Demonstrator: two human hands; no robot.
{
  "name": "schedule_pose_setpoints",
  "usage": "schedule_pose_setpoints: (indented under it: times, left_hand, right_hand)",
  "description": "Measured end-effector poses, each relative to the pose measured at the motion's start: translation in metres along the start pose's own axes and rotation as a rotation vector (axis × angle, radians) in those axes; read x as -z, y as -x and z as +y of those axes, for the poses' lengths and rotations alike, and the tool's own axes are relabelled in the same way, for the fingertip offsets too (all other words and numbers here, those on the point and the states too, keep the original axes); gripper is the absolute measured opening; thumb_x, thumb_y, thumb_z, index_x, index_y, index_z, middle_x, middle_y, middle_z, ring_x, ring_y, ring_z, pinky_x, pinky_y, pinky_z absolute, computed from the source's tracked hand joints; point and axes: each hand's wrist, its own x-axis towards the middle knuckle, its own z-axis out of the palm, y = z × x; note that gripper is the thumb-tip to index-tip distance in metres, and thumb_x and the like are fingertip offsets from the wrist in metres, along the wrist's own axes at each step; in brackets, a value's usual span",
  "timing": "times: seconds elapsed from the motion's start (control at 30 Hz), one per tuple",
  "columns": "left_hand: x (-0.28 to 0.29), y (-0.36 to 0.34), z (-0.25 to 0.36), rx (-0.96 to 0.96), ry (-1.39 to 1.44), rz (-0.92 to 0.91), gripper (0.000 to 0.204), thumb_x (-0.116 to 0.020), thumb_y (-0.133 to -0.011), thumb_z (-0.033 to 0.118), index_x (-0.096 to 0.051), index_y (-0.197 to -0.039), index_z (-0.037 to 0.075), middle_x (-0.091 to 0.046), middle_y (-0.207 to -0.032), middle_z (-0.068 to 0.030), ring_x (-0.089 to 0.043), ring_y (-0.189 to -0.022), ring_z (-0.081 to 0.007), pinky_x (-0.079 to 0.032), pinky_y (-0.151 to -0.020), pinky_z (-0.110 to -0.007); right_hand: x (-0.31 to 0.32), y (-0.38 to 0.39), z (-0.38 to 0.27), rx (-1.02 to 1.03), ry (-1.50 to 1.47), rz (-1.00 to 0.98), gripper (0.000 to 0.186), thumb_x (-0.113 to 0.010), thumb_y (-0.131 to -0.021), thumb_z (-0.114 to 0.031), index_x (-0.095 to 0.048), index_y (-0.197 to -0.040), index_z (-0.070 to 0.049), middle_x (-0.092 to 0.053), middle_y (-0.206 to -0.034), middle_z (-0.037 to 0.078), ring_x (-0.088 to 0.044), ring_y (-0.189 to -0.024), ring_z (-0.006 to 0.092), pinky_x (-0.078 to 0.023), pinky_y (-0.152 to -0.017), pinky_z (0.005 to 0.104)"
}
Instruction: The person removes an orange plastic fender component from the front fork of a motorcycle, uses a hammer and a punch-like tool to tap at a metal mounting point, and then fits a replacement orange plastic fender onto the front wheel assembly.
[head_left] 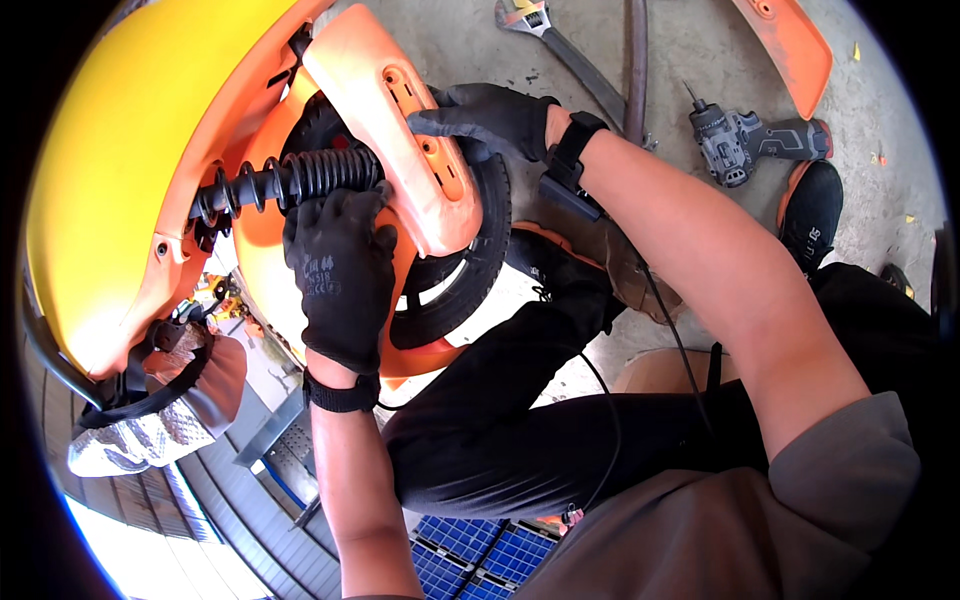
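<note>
1. Grey concrete floor (690, 50) is spreading beneath the work.
2. Near its upper middle, a long orange plastic cover with a slotted recess (400, 170) is standing beside a black coil-spring shock absorber (310, 178), partly overlapping a black-tyred wheel (497, 200).
3. Wearing a black glove, the left hand (345, 270) is curling its fingers at the spring's lower side, close to the cover; its fingertips are partly hiding, so I cannot tell whether it is gripping anything.
4. Also black-gloved, the right hand (490, 120) is resting partly open over the cover's right edge; whether it is gripping, I cannot tell.
5. Left of the spring, a large glossy yellow body panel with orange edging (140, 130) is curving outward.
6. Farther right, a dark-handled metal adjustable wrench (580, 72) and a grey-and-black cordless power drill (725, 140) are lying on the floor.
</note>
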Motion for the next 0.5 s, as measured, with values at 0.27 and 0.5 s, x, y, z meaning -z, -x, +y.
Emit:
schedule_pose_setpoints:
  times: [0.27,0.5]
  left_hand:
    - [0.0009,-0.0004,-0.0002,0.02,0.03,-0.027,0.04,-0.079,-0.077,0.011,-0.074,-0.116,0.012,-0.07,-0.102,-0.0082,-0.062,-0.101,-0.0328,-0.047,-0.09,-0.044]
    - [0.0021,-0.0013,0.0029,0.031,0.033,-0.03,0.038,-0.081,-0.075,0.013,-0.075,-0.113,0.013,-0.07,-0.1,-0.007,-0.062,-0.101,-0.0317,-0.047,-0.091,-0.044]
  right_hand:
    - [0.0028,-0.0023,0.0044,0.004,-0.021,-0.016,0.07,-0.081,-0.087,-0.046,-0.059,-0.131,0.003,-0.07,-0.117,0.015,-0.071,-0.104,0.0237,-0.059,-0.088,0.0377]
    - [0.0016,-0.0024,0.0044,0.009,-0.058,-0.024,0.07,-0.082,-0.088,-0.044,-0.057,-0.134,0.002,-0.069,-0.12,0.015,-0.07,-0.107,0.0243,-0.059,-0.092,0.0392]
